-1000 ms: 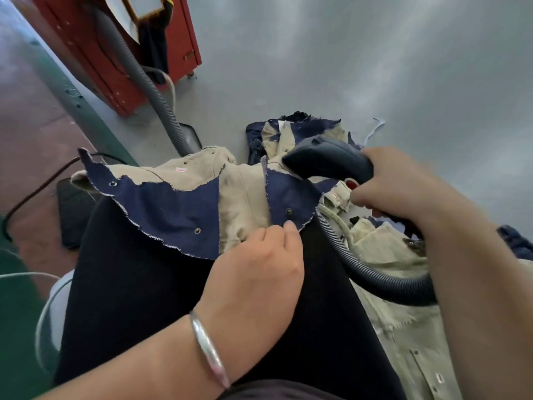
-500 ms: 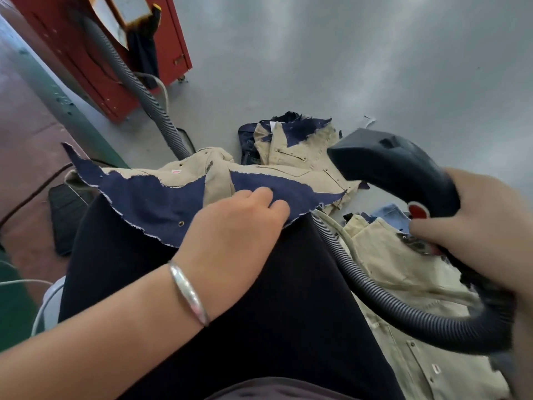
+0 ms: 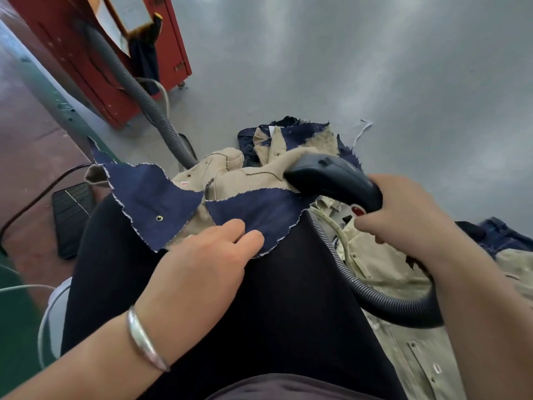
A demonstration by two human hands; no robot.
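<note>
head: hose nozzle (image 3: 331,176) in right grip (image 3: 403,219), over garment (image 3: 245,180)

Bare grey floor (image 3: 375,67) lies open ahead; the ribbed hose (image 3: 383,306) and garment pile (image 3: 389,267) crowd the right.

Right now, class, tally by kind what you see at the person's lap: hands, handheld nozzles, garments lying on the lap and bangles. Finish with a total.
Hands: 2, the left hand and the right hand
Handheld nozzles: 1, the black handheld nozzle
Garments on the lap: 1, the beige and navy garment
Bangles: 1, the silver bangle
Total: 5
</note>
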